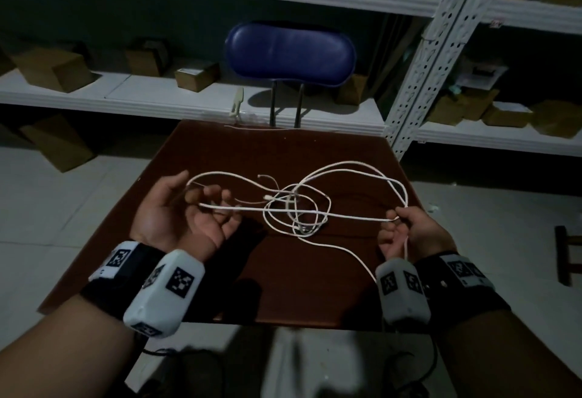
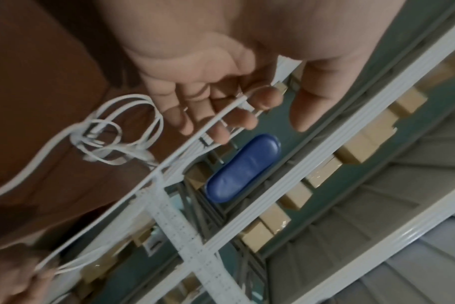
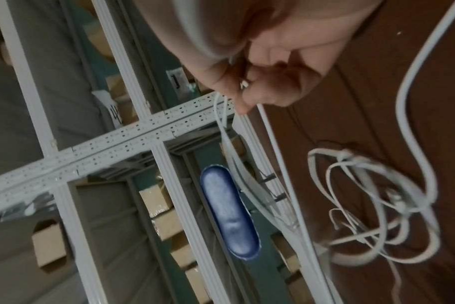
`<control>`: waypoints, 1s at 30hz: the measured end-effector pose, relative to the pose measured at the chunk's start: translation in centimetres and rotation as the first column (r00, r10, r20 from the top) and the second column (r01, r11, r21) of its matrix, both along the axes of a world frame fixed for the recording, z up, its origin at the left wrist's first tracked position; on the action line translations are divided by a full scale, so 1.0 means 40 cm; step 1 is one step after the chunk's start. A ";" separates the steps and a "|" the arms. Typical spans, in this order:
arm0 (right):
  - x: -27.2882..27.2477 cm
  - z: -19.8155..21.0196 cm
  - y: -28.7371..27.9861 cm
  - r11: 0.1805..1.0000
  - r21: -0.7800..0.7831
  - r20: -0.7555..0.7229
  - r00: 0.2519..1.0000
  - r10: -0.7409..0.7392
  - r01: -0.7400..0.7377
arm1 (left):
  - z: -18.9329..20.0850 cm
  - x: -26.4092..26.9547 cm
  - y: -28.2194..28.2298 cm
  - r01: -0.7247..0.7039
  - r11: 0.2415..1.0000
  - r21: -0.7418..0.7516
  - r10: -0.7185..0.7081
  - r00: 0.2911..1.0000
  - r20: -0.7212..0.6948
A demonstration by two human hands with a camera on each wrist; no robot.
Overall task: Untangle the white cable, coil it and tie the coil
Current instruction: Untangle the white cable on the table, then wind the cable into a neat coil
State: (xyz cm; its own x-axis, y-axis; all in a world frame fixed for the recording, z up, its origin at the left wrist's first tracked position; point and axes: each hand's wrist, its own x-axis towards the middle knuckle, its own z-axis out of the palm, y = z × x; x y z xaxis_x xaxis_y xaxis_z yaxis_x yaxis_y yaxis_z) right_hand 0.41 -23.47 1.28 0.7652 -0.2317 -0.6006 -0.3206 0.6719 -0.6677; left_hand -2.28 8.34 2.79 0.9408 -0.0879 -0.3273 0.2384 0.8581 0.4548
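The white cable (image 1: pixel 346 216) lies in a loose tangle in the middle of the brown table (image 1: pixel 283 281). One strand runs taut between my two hands, just above the knot. My left hand (image 1: pixel 189 212) is palm up at the left of the tangle. Its fingers are loosely curled, its thumb stands apart, and a loop of the cable (image 2: pixel 195 135) hangs over the fingers (image 2: pixel 243 121). My right hand (image 1: pixel 409 227) is at the right of the tangle and pinches the cable (image 3: pixel 400 102) in curled fingers (image 3: pixel 273 82); a length drops from it toward the wrist.
A blue chair back (image 1: pixel 289 51) stands behind the table's far edge. White metal shelves (image 1: pixel 441 51) with several cardboard boxes (image 1: pixel 53 70) fill the background. A thin strip lies along the table's far edge (image 1: pixel 252 128). Pale floor tiles surround the table.
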 end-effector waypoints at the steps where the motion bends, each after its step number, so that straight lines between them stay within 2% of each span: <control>1: 0.003 0.000 -0.007 1.000 0.012 0.006 1.000 -0.016 0.016 | 0.002 0.003 0.006 -0.017 1.000 -0.017 0.017 1.000 0.007; 5: 0.017 0.000 -0.022 0.996 0.012 0.058 0.995 -0.083 0.083 | 0.001 0.008 0.018 -0.049 0.999 -0.017 0.049 0.999 -0.011; 9: 0.025 0.002 -0.046 0.993 -0.005 0.091 0.989 -0.116 0.117 | 0.001 0.012 0.026 -0.163 0.984 -0.068 0.160 0.986 -0.043; 14: 0.035 0.001 -0.068 0.978 0.057 0.168 0.964 -0.206 0.199 | 0.001 0.012 0.032 -0.116 0.993 0.001 0.116 0.993 -0.014; 17: 0.040 0.001 -0.096 0.985 0.055 0.154 0.973 -0.172 0.165 | -0.005 0.009 0.039 -0.016 1.000 0.002 0.016 1.000 0.017; 23: 0.036 -0.009 -0.167 0.989 0.050 0.077 0.987 -0.141 0.138 | 0.001 0.015 0.043 -0.170 0.985 -0.035 0.170 0.985 -0.009; 26: 0.044 -0.021 -0.206 0.970 0.038 0.069 0.967 -0.244 0.242 | 0.007 0.022 0.067 -0.167 0.985 -0.030 0.167 0.986 0.001; 29: 0.028 0.004 -0.180 0.985 0.010 0.080 0.982 -0.171 0.171 | 0.004 0.031 0.088 -0.117 0.983 0.142 0.123 0.992 -0.039; 30: 0.019 0.005 -0.162 0.990 -0.050 0.089 0.988 -0.126 0.131 | -0.002 0.032 0.089 -0.085 0.974 0.210 0.098 0.994 -0.050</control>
